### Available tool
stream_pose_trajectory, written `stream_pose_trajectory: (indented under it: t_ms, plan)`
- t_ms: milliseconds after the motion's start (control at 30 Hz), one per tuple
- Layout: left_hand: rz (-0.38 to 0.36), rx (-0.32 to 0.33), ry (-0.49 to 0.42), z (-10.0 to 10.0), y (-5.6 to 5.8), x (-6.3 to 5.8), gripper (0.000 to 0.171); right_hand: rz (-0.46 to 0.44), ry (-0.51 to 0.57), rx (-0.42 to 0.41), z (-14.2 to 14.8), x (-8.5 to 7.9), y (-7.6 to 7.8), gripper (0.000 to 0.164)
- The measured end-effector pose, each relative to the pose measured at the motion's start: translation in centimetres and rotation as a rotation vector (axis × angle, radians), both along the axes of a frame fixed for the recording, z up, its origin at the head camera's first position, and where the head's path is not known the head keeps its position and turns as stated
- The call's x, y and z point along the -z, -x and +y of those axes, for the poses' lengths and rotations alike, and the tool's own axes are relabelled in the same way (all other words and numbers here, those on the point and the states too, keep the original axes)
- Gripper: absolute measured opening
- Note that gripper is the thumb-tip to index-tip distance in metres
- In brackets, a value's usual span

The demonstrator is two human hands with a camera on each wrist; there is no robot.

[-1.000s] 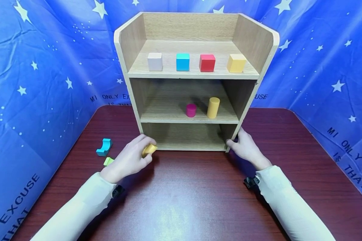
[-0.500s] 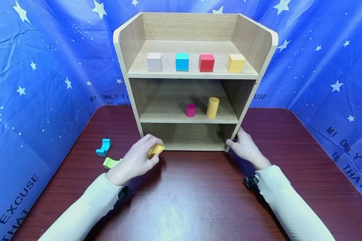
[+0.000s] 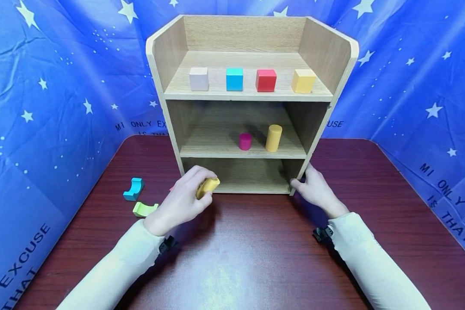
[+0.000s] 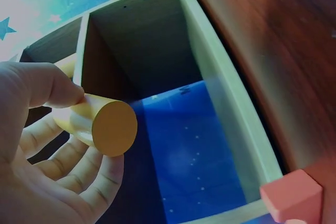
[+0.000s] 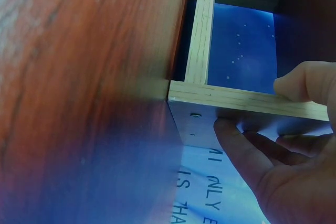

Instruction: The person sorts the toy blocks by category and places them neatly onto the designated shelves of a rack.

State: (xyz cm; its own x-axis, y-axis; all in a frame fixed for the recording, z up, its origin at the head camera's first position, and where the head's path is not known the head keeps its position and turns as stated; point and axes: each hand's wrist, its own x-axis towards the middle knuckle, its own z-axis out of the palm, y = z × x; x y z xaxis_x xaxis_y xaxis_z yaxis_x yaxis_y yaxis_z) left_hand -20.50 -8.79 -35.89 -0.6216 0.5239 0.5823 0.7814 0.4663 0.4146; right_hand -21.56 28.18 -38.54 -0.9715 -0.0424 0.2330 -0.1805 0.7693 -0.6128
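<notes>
My left hand (image 3: 184, 198) pinches a yellow cylinder (image 3: 207, 187) between thumb and fingers, in front of the lower left of the wooden shelf (image 3: 248, 98). In the left wrist view the cylinder's round end (image 4: 115, 128) faces the camera. My right hand (image 3: 318, 191) grips the shelf's right side panel near its foot, thumb inside and fingers outside, as the right wrist view shows on the panel edge (image 5: 247, 99). On the middle shelf stand a short magenta cylinder (image 3: 245, 141) and a taller yellow cylinder (image 3: 274, 138).
White (image 3: 199, 79), blue (image 3: 234, 79), red (image 3: 265, 80) and yellow (image 3: 304, 81) cubes line the top shelf. Left on the table lie a blue curved block (image 3: 133, 189) and a green curved block (image 3: 145, 209). A red block (image 4: 291, 195) sits by the shelf's left foot.
My left hand has moved right and slightly up with the yellow cylinder, uncovering more of the green block and a bit of the red one. My right hand stays on the panel.
</notes>
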Motion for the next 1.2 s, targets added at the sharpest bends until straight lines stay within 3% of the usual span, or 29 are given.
stream_pose_trajectory:
  t_ms: [567, 1200]
  plan:
    - [0.106, 0.076, -0.23, 0.9, 0.6, -1.8, 0.035, 0.003, 0.002, 0.001, 0.1, 0.1, 0.0, 0.042]
    - [0.148, 0.075, -0.395, 1.8, 1.9, -3.9, 0.034, -0.002, 0.007, 0.002, 0.1, 0.2, 0.0, 0.044]
